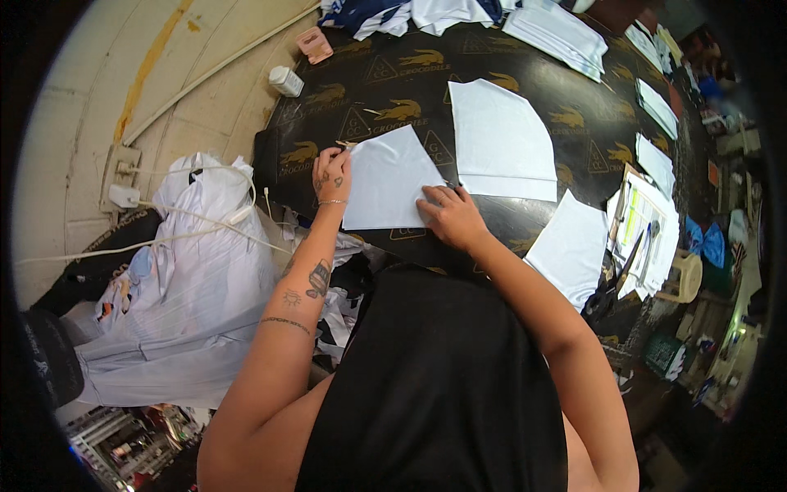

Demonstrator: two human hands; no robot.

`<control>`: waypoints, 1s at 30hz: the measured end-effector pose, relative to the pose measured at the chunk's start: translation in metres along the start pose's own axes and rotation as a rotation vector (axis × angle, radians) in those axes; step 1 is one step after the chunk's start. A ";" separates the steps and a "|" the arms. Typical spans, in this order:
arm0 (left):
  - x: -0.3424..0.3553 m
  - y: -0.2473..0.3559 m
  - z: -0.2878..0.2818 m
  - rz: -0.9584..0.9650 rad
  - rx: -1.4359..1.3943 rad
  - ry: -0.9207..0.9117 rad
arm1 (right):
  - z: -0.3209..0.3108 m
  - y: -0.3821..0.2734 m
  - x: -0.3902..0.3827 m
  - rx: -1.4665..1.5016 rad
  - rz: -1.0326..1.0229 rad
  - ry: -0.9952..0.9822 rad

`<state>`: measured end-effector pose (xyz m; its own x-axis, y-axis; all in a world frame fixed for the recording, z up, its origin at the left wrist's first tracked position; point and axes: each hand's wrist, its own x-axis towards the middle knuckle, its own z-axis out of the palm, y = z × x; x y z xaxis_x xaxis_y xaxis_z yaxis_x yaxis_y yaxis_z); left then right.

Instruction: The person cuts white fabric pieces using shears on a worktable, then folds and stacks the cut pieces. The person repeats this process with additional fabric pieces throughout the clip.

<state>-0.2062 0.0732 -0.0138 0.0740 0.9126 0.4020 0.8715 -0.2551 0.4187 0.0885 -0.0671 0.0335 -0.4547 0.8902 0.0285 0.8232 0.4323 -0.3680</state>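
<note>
Fabric is the matter here: a white cut piece (385, 182) lies flat on the near left part of the black table (410, 90), which is covered in a dark printed sheet with gold marks. The left hand (331, 175) rests on the piece's left edge, fingers curled together and pressing down; whether it pinches the cloth I cannot tell. The right hand (449, 215) lies on the near right corner, fingers spread apart and flat, holding it in place. Just right of the piece lies a larger white panel (500, 139), and another panel (571, 246) sits at the near right edge. Folded white stacks (557, 33) lie at the far side. Left of the table, a heap of white cloth in plastic (188, 279) stands by the wall.
</note>
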 end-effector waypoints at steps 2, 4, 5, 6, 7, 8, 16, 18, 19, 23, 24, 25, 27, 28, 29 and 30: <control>0.003 0.003 0.002 -0.003 -0.032 0.085 | 0.002 0.007 0.004 -0.047 0.026 0.016; 0.009 0.007 -0.004 -0.024 -0.062 0.057 | -0.003 0.021 0.009 -0.007 0.027 0.099; 0.013 0.009 -0.009 -0.047 -0.070 0.032 | -0.007 0.030 0.011 0.001 -0.009 0.187; 0.017 0.012 -0.015 -0.021 -0.076 0.026 | -0.013 0.041 0.013 0.042 0.124 0.271; 0.020 0.016 -0.023 0.033 -0.191 -0.004 | -0.019 0.054 0.013 0.072 0.200 0.374; 0.019 0.020 -0.034 0.048 -0.293 -0.068 | -0.025 0.067 0.010 0.037 0.288 0.413; -0.087 0.084 -0.100 0.230 -0.536 -0.552 | -0.020 0.113 -0.033 -0.032 0.438 0.316; -0.110 0.093 -0.102 0.243 -0.617 -0.537 | -0.014 0.111 -0.035 -0.021 0.419 0.377; -0.115 0.096 -0.102 0.262 -0.644 -0.543 | -0.013 0.109 -0.034 -0.019 0.453 0.358; -0.087 0.092 -0.100 0.167 -0.666 -0.488 | -0.017 0.108 -0.026 -0.008 0.483 0.363; -0.073 0.088 -0.103 0.144 -0.653 -0.445 | -0.018 0.108 -0.024 0.005 0.534 0.344; -0.056 0.085 -0.104 0.113 -0.644 -0.396 | -0.020 0.109 -0.023 0.012 0.503 0.358; -0.020 0.073 -0.108 0.098 -0.629 -0.298 | -0.024 0.110 -0.023 0.016 0.519 0.345; -0.003 0.067 -0.110 0.038 -0.554 -0.291 | -0.026 0.110 -0.023 0.059 0.516 0.370; 0.012 0.062 -0.111 0.026 -0.556 -0.281 | -0.027 0.110 -0.024 0.094 0.520 0.396; 0.022 0.061 -0.109 0.151 -0.341 -0.234 | -0.029 0.110 -0.026 0.117 0.516 0.429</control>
<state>-0.2043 0.0433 0.1095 0.3300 0.8948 0.3007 0.6355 -0.4461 0.6302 0.2004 -0.0387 0.0193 0.1815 0.9670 0.1791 0.8452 -0.0603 -0.5310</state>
